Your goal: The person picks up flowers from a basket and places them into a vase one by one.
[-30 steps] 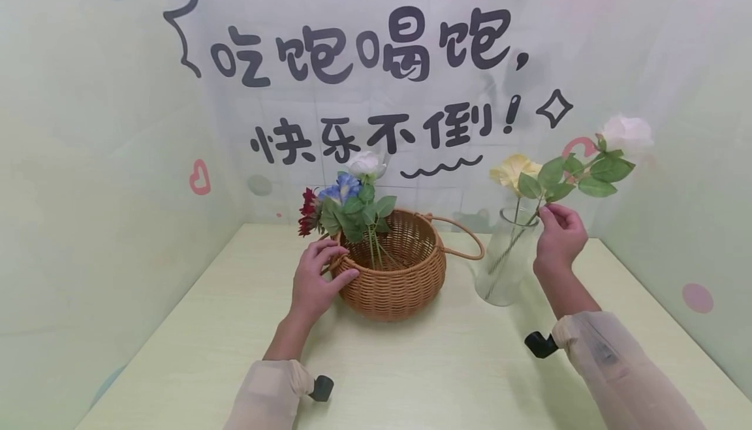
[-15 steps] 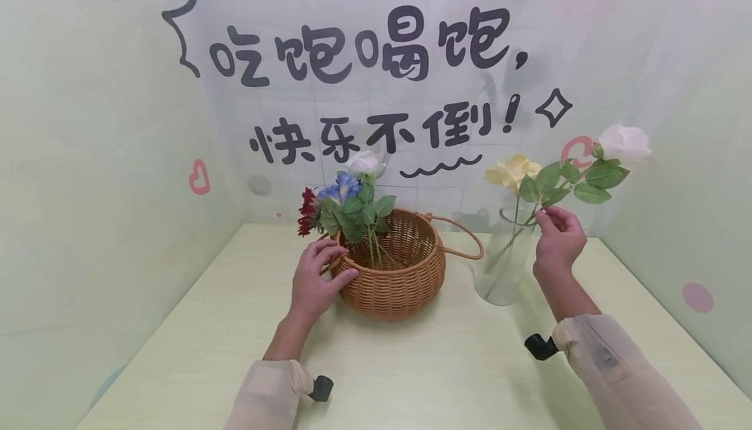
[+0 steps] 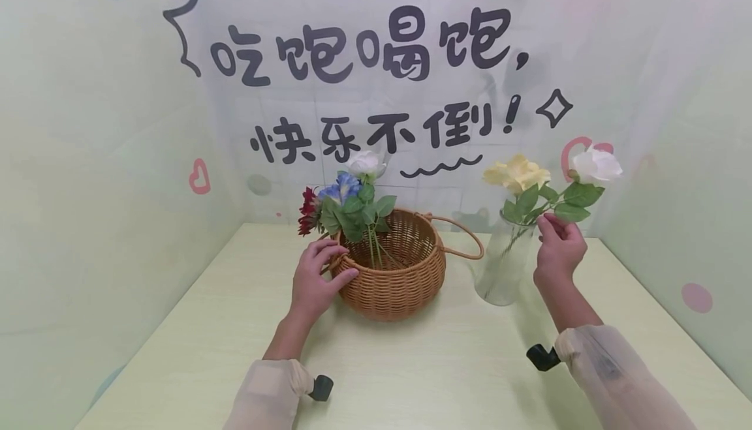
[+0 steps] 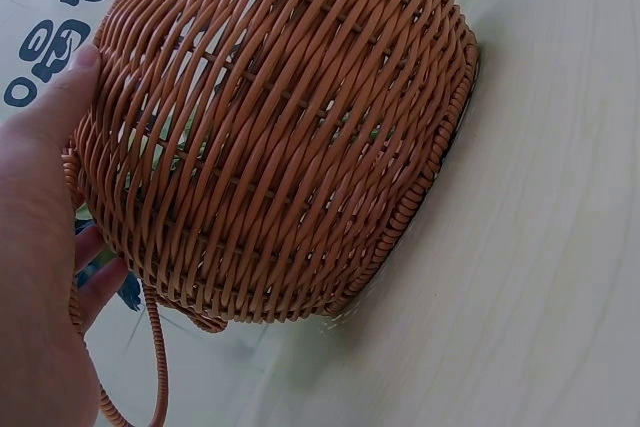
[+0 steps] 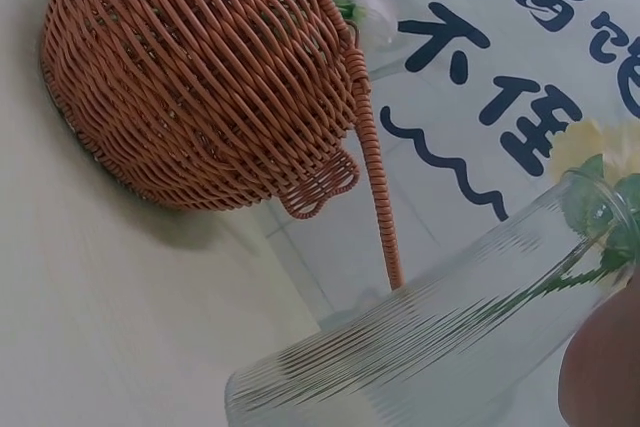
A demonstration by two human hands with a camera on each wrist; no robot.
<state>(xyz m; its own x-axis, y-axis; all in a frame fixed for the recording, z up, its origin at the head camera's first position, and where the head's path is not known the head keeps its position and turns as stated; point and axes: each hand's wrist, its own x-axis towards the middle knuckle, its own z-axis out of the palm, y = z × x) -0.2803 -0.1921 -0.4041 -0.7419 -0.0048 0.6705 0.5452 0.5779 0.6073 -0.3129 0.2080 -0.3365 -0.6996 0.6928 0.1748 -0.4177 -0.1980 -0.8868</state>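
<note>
My right hand (image 3: 560, 247) pinches the stem of a white rose (image 3: 596, 164) just beside the mouth of a clear ribbed glass vase (image 3: 502, 276). The rose's bloom leans to the right, above the hand. A yellow flower (image 3: 517, 173) stands in the same vase, its head over the rim. My left hand (image 3: 314, 280) grips the left rim of a brown wicker basket (image 3: 390, 294), near the handle on that side. In the left wrist view, the thumb lies against the basket's weave (image 4: 280, 137). Most of the stem in the right hand is hidden by fingers and leaves.
In the basket, leaning left, are a white rose (image 3: 365, 165), a blue flower (image 3: 341, 188) and a dark red flower (image 3: 307, 211). The basket's right handle (image 3: 464, 222) sticks out toward the vase. A printed backdrop (image 3: 376, 104) rises behind the pale table (image 3: 411, 378).
The white rose in my right hand has come down and leftward, its bloom now lower and closer to the yellow flower. The yellow flower has turned slightly. My left hand and the basket have stayed still.
</note>
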